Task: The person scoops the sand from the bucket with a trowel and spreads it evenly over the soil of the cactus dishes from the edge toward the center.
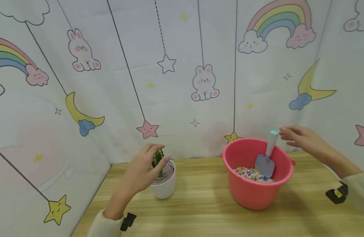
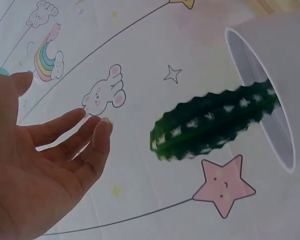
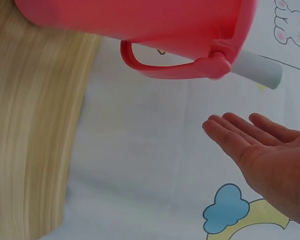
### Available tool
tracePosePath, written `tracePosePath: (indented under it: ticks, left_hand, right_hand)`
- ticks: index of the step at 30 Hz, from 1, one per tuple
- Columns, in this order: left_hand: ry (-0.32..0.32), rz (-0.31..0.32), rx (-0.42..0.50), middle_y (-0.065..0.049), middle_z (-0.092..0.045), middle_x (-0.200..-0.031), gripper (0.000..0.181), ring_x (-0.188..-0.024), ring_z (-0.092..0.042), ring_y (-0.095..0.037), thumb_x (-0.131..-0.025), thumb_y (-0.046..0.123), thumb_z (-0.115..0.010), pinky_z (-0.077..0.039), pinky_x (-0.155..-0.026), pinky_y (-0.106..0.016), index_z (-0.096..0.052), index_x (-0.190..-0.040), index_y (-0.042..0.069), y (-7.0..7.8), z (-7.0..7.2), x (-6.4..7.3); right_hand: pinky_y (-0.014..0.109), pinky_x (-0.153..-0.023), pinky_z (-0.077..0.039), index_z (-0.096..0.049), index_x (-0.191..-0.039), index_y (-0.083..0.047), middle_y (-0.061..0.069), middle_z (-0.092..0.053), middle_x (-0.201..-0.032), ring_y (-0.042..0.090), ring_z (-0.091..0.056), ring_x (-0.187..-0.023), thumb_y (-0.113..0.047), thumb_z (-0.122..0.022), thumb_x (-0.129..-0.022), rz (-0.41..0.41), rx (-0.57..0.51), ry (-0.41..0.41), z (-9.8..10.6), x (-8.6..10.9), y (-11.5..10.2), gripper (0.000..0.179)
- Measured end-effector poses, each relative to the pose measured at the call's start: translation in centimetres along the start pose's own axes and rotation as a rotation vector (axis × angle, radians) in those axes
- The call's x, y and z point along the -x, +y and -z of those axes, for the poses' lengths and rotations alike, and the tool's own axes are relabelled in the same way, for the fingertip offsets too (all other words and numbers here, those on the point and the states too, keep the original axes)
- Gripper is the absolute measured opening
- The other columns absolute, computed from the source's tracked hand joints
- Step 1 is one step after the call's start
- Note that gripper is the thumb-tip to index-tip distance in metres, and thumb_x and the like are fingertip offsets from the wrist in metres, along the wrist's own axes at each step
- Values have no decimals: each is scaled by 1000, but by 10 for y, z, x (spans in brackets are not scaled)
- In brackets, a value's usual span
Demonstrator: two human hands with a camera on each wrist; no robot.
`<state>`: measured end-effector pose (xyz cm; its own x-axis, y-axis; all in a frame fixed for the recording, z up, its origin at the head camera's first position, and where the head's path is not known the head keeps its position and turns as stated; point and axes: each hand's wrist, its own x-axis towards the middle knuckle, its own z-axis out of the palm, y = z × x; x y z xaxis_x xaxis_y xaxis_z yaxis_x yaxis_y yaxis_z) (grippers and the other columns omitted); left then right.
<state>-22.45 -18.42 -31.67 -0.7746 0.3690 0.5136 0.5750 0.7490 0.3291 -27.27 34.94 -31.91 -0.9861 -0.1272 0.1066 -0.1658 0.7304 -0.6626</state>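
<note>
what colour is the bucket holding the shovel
The bucket is pinkish red, seen best in the head view.

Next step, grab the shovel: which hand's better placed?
Right, I'd say: the right hand looks empty, just beside the shovel handle. The left hand, also empty, is across by the cactus, well away from the pink bucket.
</note>
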Motion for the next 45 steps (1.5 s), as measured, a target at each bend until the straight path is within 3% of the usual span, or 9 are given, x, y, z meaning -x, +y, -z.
tracePosePath:
  ticks: [5, 10, 15, 22, 29, 35, 45]
  left_hand:
    - [-102, -4, -12, -12, -58, -152, 67, -141, -57, -33, -104, 55, -60, -52, -113, -54, -56, -150, 7, 18, -15, -14]
    - [-218, 25, 9, -9, -49, -163, 81, -152, -47, -32, -101, 65, -57, -44, -122, -54, -50, -156, 7, 35, -33, -31]
    - [-316, 23, -4, -8, -41, -169, 91, -156, -41, -30, -97, 75, -53, -41, -125, -54, -44, -160, 10, 48, -54, -47]
    - [-434, 19, -36, -7, -31, -174, 102, -161, -34, -28, -93, 84, -48, -42, -124, -54, -35, -165, 12, 62, -79, -70]
    - [-505, 35, 3, -6, -22, -177, 119, -166, -21, -26, -83, 94, -47, -38, -127, -53, -23, -169, 15, 75, -110, -89]
    - [-535, -8, -26, -8, -19, -178, 123, -166, -18, -29, -83, 95, -45, -41, -124, -52, -17, -170, 12, 84, -138, -98]
    - [-522, -28, -61, -12, -23, -177, 122, -164, -26, -33, -85, 91, -48, -49, -118, -49, -16, -169, 10, 95, -156, -102]
  right_hand:
    - [66, -112, -45, -23, -161, 10, 41, -36, -160, 64, -38, -145, -58, -25, -111, -31, -77, -62, -3, -6, 1, 84]
    - [64, -116, -37, -19, -162, 11, 42, -30, -163, 63, -32, -149, -62, -20, -110, -56, -149, -92, -8, -14, 2, 89]
    - [58, -113, -41, -16, -164, 9, 40, -29, -164, 61, -35, -149, -59, -28, -111, -43, -171, -97, -13, -16, 3, 87]
    - [68, -109, -49, -24, -164, 5, 36, -35, -163, 60, -47, -142, -62, -46, -106, -41, -59, -60, -18, -15, 1, 91]
    - [67, -103, -55, -34, -160, 4, 36, -50, -154, 59, -51, -138, -57, -57, -104, -51, -26, -8, -22, -15, 5, 86]
    - [65, -102, -57, -40, -158, 3, 34, -53, -152, 58, -54, -136, -57, -60, -102, -55, -41, 35, -23, -15, 4, 84]
    - [61, -98, -60, -50, -152, 5, 32, -62, -143, 55, -61, -131, -54, -62, -102, -46, -22, 80, -25, -13, 1, 77]
